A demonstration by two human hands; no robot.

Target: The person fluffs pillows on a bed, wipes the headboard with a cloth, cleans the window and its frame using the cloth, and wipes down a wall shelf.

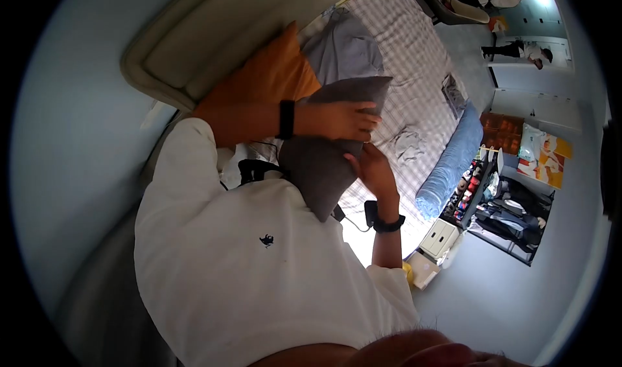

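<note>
The person has a dark grey pillow [322, 167] up close to the white shirt [259, 270], at the headboard [162, 43] end of the bed. The left hand [343, 121] lies across the pillow with its fingers a little apart. I can't tell if it squeezes. The right hand [374, 169] pinches the edge, with the thumb on the side I can see. The two hands are very near each other.

To me, the job looks partly done. An orange pillow [269, 69] and a light grey pillow [346, 46] sit side by side near the headboard, and no hand is on them. The checked sheet [405, 40] covers a lot of the bed, and a blue roll of cloth [450, 163] lies along the far end.

The dark grey pillow is the part left, I think, because it is not let go yet. A crumpled cloth [408, 145] and a grey folded thing [453, 93] lie on the sheet too. I can't tell if those are meant to stay.
</note>
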